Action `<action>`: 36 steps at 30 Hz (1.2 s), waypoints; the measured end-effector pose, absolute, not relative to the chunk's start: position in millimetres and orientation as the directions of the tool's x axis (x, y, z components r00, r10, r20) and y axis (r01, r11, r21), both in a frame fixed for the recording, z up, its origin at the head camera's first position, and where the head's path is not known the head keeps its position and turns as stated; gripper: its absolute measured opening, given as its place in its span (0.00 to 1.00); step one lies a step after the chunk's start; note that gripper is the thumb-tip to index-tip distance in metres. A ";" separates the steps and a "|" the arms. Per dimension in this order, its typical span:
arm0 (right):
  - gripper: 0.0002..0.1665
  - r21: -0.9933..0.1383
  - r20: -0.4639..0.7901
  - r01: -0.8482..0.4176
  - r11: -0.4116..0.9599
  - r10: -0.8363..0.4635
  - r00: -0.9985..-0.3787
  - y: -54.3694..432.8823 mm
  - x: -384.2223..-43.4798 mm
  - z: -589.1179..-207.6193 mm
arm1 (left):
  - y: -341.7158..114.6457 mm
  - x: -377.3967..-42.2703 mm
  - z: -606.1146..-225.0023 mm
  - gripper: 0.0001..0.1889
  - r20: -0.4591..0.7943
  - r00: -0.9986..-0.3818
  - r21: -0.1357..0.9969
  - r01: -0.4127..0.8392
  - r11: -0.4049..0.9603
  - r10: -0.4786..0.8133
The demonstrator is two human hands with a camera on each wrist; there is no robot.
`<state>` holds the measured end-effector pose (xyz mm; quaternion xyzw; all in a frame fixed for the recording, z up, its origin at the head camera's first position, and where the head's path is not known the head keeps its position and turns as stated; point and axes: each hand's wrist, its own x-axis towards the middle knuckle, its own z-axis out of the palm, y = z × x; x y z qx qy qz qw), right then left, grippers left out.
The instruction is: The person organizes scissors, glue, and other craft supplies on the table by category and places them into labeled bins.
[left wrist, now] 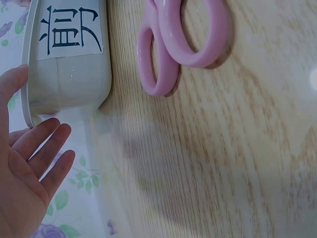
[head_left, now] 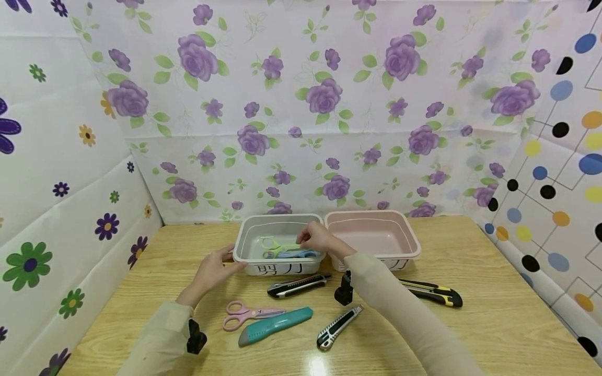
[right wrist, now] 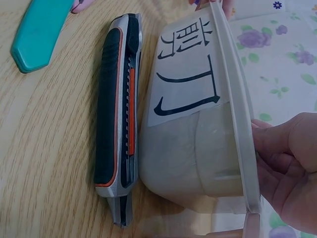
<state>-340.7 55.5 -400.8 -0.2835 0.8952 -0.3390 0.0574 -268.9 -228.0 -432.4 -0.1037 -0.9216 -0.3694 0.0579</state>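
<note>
My left hand (head_left: 216, 271) touches the left end of a grey-white bin (head_left: 240, 253). Its thumb lies on the rim and its other fingers are extended, as the left wrist view shows. Over the right side of that bin, my right hand (head_left: 319, 237) reaches in with bent fingers, pinching the end of green scissors (head_left: 270, 243). Blue scissors (head_left: 301, 254) lie beside them on the bin's floor. In the right wrist view the bin's wall hides the right fingertips. A label (right wrist: 185, 74) with black characters is on the bin's front.
A pink bin (head_left: 376, 235) adjoins on the right. On the wooden table (head_left: 494, 324) lie a black utility knife (head_left: 298, 286), pink scissors (head_left: 242, 315), a teal cutter (head_left: 275, 326), a silver-black knife (head_left: 338, 328) and a yellow-black knife (head_left: 437, 293). Flowered cloth (head_left: 301, 146) stands behind.
</note>
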 end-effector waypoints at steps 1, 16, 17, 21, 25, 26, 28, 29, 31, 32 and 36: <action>0.04 -0.639 0.092 -0.471 0.607 -0.548 -0.831 55.7 -337.4 -398.4 | -227.7 -268.8 -432.4 0.38 0.182 -0.972 0.670 0.233 0.705 0.148; 0.10 -0.705 0.094 -0.446 0.552 -0.550 -0.830 60.6 -338.6 -392.6 | -224.8 -270.0 -432.1 0.37 0.178 -0.972 0.674 0.233 0.701 0.152; 0.09 -0.708 0.102 -0.449 0.545 -0.550 -0.829 61.2 -338.2 -391.1 | -224.5 -270.4 -432.1 0.37 0.181 -0.972 0.675 0.236 0.699 0.153; 0.09 -0.730 0.116 -0.455 0.510 -0.564 -0.818 63.5 -335.1 -386.3 | -224.6 -270.8 -431.3 0.37 0.193 -0.968 0.675 0.249 0.694 0.160; 0.09 -0.755 0.114 -0.455 0.473 -0.589 -0.800 65.9 -330.4 -385.5 | -226.3 -270.0 -431.7 0.37 0.189 -0.969 0.672 0.244 0.700 0.157; 0.09 -0.761 0.112 -0.453 0.464 -0.594 -0.797 66.3 -328.5 -385.0 | -226.8 -269.6 -431.8 0.37 0.185 -0.970 0.670 0.240 0.702 0.155; 0.09 -0.765 0.112 -0.456 0.454 -0.604 -0.789 67.2 -323.8 -383.6 | -227.5 -269.0 -431.8 0.38 0.184 -0.971 0.666 0.238 0.707 0.153; 0.09 -0.768 0.110 -0.455 0.450 -0.608 -0.786 67.4 -320.8 -382.3 | -227.7 -268.9 -431.8 0.38 0.184 -0.971 0.666 0.237 0.707 0.152; 0.09 -0.762 0.118 -0.471 0.444 -0.619 -0.776 67.7 -314.4 -379.9 | -227.8 -268.6 -431.9 0.38 0.185 -0.971 0.665 0.235 0.709 0.149; 0.09 -0.757 0.120 -0.480 0.444 -0.626 -0.770 67.4 -311.5 -379.3 | -227.8 -268.7 -432.0 0.38 0.188 -0.971 0.664 0.237 0.709 0.149; 0.09 -0.744 0.137 -0.514 0.426 -0.656 -0.742 64.5 -300.6 -378.9 | -226.7 -267.5 -431.5 0.39 0.216 -0.964 0.654 0.262 0.710 0.156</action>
